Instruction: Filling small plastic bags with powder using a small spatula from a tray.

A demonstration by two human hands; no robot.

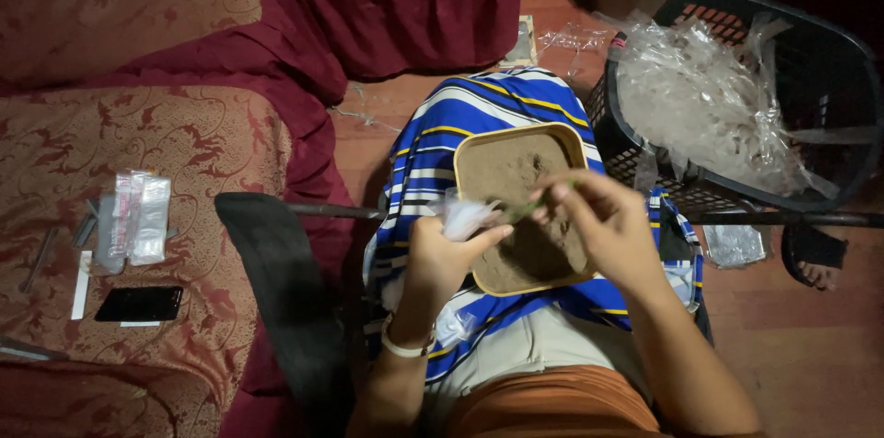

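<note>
**Dim warm light, soft blur at the hands**

Light is low and reddish overall. Clear crumpled plastic bags (709, 106) at two o'clock catch pale glare. Corners at seven and five o'clock sink into shadow. The fingers over the centre are motion-blurred.

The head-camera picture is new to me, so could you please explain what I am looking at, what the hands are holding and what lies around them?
There is no machine here: the camera sits on a person's head and looks down at their own lap and two bare hands. On the lap lies a blue, white and yellow striped cloth, and on it a shallow tan tray filled with brown powder. The left hand pinches a small clear plastic bag. The right hand holds a thin green scoop-like tool at the bag's mouth. To the right stands a dark plastic basket full of clear bags. To the left, on a red patterned cushion, lie more clear packets and a black phone.
</note>
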